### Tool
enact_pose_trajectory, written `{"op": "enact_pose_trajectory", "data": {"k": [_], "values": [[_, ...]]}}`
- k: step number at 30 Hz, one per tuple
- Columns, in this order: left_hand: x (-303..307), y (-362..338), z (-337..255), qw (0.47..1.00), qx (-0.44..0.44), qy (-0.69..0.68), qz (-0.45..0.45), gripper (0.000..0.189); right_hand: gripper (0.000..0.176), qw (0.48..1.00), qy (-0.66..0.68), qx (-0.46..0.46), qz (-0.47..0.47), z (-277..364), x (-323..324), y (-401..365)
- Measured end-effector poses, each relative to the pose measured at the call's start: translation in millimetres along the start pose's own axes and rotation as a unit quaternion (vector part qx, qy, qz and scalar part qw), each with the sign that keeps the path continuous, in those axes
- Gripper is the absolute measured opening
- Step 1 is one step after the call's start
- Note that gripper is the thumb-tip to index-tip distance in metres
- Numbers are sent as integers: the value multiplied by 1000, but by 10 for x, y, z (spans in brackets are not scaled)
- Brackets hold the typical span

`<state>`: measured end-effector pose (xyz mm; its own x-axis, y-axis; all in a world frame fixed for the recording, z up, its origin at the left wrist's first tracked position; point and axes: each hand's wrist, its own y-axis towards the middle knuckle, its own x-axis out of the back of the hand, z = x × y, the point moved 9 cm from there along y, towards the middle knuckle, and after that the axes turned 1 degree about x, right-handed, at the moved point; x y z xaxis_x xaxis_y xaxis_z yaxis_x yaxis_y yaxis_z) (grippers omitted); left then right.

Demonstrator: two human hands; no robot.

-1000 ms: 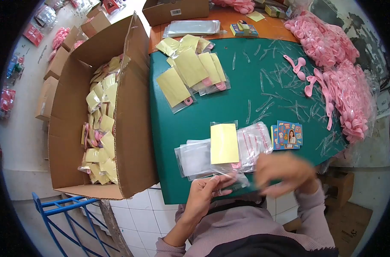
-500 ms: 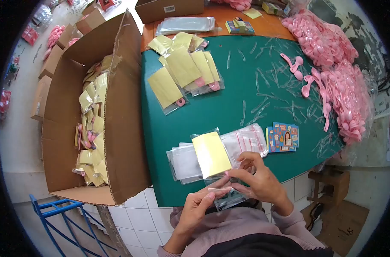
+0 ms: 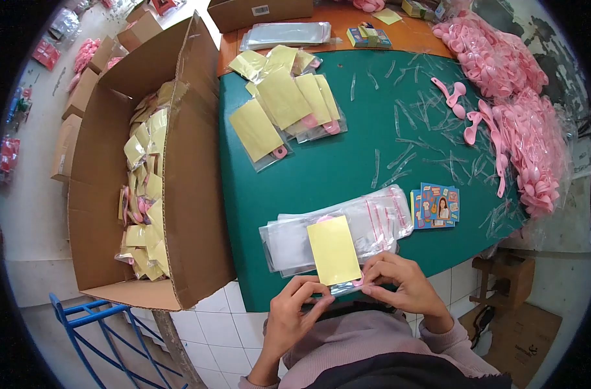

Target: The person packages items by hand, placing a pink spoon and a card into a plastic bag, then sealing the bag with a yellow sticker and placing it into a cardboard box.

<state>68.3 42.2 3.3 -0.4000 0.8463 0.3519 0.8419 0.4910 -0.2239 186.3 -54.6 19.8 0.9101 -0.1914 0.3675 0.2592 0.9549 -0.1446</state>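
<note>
A clear bag with a yellow card (image 3: 334, 249) in it lies over a pile of clear bags (image 3: 289, 241) at the table's near edge. My left hand (image 3: 299, 305) pinches the left end of the bag's near edge. At the right end, my right hand (image 3: 399, 285) grips the same edge, beside a bit of pink plastic (image 3: 358, 281). That edge looks folded over between the two hands. Blue printed cards (image 3: 439, 206) lie right of the pile.
A large cardboard box (image 3: 198, 175) with packed yellow cards stands left. More packed cards (image 3: 284, 97) lie at the table's back. Loose pink spoons (image 3: 472, 126), plastic strips (image 3: 406, 117) and bagged spoons (image 3: 529, 155) are on the right. A blue metal frame (image 3: 101, 311) stands lower left.
The bag with the yellow card has moved nearer to me. Its loose near end, spread between my hands before, is now drawn into a narrow folded edge, with both hands at its ends.
</note>
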Motion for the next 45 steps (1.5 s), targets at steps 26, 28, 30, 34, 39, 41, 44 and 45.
{"op": "enact_pose_trajectory", "data": {"k": [26, 28, 30, 34, 39, 41, 44, 45], "values": [[382, 538, -415, 986, -101, -67, -117, 54, 26, 976, -75, 78, -187, 269, 662, 279], [560, 857, -415, 985, -88, -84, -124, 61, 24, 960, -176, 97, -194, 244, 1179, 522], [775, 983, -429, 967, -106, 52, -228, 65, 20, 922, -303, 57, -233, -47, 1901, 733], [415, 924, -545, 972, -149, 150, -102, 46, 21, 841, -480, 45, -245, -761, 2959, 896], [31, 892, -513, 943, -218, 239, -82, 43, 15, 746, -631, -39, -208, -869, 2958, 870], [-45, 929, -498, 936, -217, 271, -54, 39, 14, 727, -658, -11, -197, -865, 2858, 801], [-127, 996, -489, 932, -221, 287, -13, 31, 14, 698, -696, 33, -167, -758, 2711, 747], [-145, 1014, -480, 936, -219, 274, -2, 25, 16, 693, -705, 52, -142, -728, 2636, 733]]}}
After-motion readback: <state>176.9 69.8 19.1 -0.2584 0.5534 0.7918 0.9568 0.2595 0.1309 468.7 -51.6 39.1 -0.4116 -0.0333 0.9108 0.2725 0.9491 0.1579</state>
